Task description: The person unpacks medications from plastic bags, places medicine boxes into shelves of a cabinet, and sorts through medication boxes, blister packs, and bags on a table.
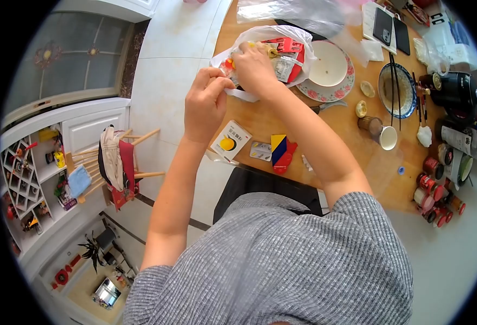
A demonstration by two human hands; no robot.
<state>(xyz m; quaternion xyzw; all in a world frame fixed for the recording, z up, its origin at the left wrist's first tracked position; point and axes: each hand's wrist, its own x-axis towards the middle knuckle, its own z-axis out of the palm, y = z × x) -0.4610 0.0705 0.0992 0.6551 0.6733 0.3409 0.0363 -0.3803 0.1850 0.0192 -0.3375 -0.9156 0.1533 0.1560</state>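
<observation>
Head view: a wooden table (249, 116) serves as the work surface, with the white plastic bag (260, 32) resting on it, mouth open. With my left hand (208, 100), I pinch the bag's near-left edge between thumb and fingers. With my right hand (257, 67), I reach into the bag's mouth, beside a red package (298, 67) (whether those fingertips close on anything, I cannot tell). To the bag's right, a white bowl (328, 64) sits on a flowered plate (340, 93). Nearer me than the bag: a white box (231, 141) and, just beside it, a blister pack (260, 150).
</observation>
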